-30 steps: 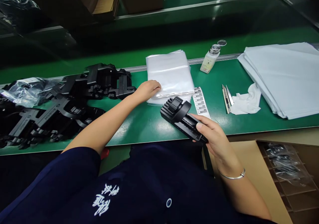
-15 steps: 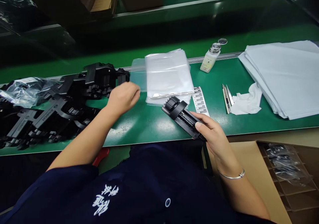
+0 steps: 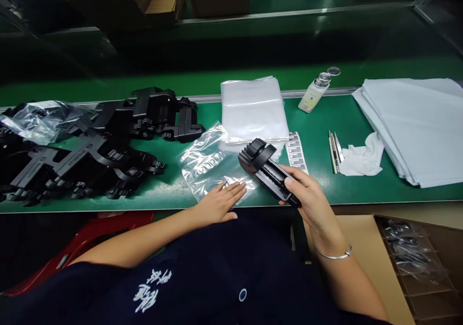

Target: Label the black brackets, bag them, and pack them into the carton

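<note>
My right hand point(image 3: 307, 197) grips a black plastic part point(image 3: 265, 168) by its near end and holds it just above the green table point(image 3: 325, 185). My left hand point(image 3: 220, 200) lies flat, fingers stretched out, on the near edge of a clear plastic bag point(image 3: 208, 163) spread on the table. The black part's far end hangs over the bag's right side. Just behind them lies a stack of clear bags point(image 3: 253, 108).
A heap of black plastic parts point(image 3: 108, 146) and a crumpled bag point(image 3: 39, 120) fill the left. A label strip point(image 3: 296, 151), a small knife point(image 3: 333, 144), a white cloth point(image 3: 363, 156), a dispenser bottle point(image 3: 314, 93) and white sheets point(image 3: 415, 122) lie right. A divided carton point(image 3: 415, 262) stands below right.
My left hand took one clear bag off the stack, drew it left and then toward me, and now presses it flat on the table. The right hand has kept hold of the black part.
</note>
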Available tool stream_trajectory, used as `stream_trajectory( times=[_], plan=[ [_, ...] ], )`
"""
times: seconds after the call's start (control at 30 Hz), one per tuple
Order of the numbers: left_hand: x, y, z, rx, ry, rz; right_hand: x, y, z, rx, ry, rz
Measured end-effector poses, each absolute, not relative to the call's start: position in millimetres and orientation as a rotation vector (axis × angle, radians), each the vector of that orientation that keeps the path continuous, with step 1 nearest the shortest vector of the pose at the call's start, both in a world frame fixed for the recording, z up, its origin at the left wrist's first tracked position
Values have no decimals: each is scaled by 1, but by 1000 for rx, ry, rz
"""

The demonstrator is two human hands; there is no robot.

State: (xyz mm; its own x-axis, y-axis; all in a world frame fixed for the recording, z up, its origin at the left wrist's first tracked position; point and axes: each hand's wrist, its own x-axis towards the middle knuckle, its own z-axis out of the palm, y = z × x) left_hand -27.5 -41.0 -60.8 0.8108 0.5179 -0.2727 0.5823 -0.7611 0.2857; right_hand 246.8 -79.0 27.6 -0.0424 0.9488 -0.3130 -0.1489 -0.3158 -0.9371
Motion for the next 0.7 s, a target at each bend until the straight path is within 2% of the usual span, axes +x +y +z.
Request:
stream_trajectory(
  times=[0.17, 0.33, 0.47, 0.6, 0.7],
  plan=[
    [-22, -17, -62, 2597, 1241, -155, 240, -78, 25, -1302, -913, 1526],
    [-17, -14, -62, 2636, 977, -75, 242, -77, -2, -1201, -1118, 1354],
    [-17, -12, -67, 2579, 1250, 31, 250, -78, -28, -1244, -1269, 1159],
    [-18, -17, -76, 2619, 966, 115, 259, -83, -40, -1340, -1287, 1044],
    [-19, -6, -77, 2565, 1199, 203, 264, -90, -44, -1349, -1322, 955]
  ],
)
